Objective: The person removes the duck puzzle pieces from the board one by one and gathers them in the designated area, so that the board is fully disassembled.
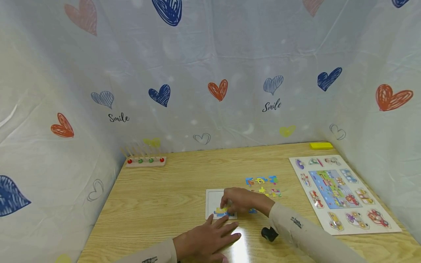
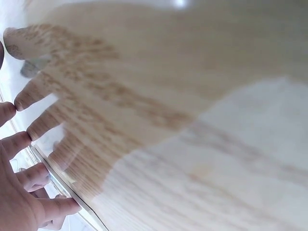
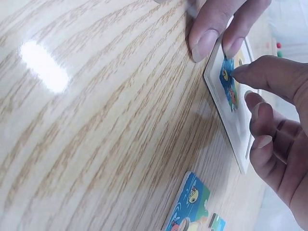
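Note:
A small white puzzle tray [image 1: 214, 197] lies on the table, with joined blue and yellow jigsaw pieces [image 1: 221, 212] along its near edge. My right hand [image 1: 241, 200] is over the tray from the right. One of its fingertips presses on the blue jigsaw piece with a yellow fish [image 3: 226, 79], and its other fingers bend close above the tray. My left hand [image 1: 210, 237] is spread with straight fingers, its fingertips at the tray's near edge. In the left wrist view, the fingers [image 2: 60, 207] of that hand rest along the tray's rim.
Right of the tray, loose jigsaw pieces [image 1: 261, 180] lie in rows, partly behind my right forearm. A large picture board [image 1: 297, 173] lies at the right. A peg stand [image 1: 146, 164] with red and green beads is back left, a yellow block [image 1: 321, 145] back right.

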`<state>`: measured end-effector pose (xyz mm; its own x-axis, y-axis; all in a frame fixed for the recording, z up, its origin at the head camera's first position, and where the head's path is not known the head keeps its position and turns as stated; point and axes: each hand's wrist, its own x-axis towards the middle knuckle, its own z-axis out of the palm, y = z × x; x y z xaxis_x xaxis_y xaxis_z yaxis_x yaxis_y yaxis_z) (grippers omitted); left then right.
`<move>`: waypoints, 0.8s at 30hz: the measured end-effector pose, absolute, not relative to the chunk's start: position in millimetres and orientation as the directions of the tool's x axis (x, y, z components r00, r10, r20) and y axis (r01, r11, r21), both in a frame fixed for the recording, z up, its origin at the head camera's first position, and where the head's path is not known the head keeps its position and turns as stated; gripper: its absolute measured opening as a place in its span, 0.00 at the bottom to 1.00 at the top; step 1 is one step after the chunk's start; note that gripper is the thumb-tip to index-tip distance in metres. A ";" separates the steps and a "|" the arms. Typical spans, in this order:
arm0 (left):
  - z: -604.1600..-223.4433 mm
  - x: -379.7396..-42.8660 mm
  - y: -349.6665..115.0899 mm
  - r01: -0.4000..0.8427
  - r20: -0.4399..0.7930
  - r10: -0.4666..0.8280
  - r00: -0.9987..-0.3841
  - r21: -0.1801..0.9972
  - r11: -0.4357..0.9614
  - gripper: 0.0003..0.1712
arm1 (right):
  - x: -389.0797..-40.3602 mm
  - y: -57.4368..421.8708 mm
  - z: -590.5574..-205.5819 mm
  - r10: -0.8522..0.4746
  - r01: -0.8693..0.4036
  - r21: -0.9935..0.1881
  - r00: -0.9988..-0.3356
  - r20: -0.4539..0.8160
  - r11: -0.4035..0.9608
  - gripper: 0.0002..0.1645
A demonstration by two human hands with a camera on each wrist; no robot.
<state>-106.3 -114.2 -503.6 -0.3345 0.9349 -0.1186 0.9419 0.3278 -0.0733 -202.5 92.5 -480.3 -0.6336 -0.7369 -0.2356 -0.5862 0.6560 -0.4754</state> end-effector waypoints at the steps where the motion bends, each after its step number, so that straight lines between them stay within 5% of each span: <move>1: -503.3 -106.3 -114.3 0.942 -0.120 0.935 -0.335 -0.071 0.328 0.40 | -202.6 92.7 -480.2 -0.739 -0.589 -0.477 -0.632 -0.231 0.652 0.10; 24: -502.0 -107.8 -114.3 0.940 -0.182 0.923 -0.339 -0.041 0.338 0.41 | -212.4 95.1 -485.4 -0.786 -0.520 -0.636 -0.571 -0.238 0.570 0.09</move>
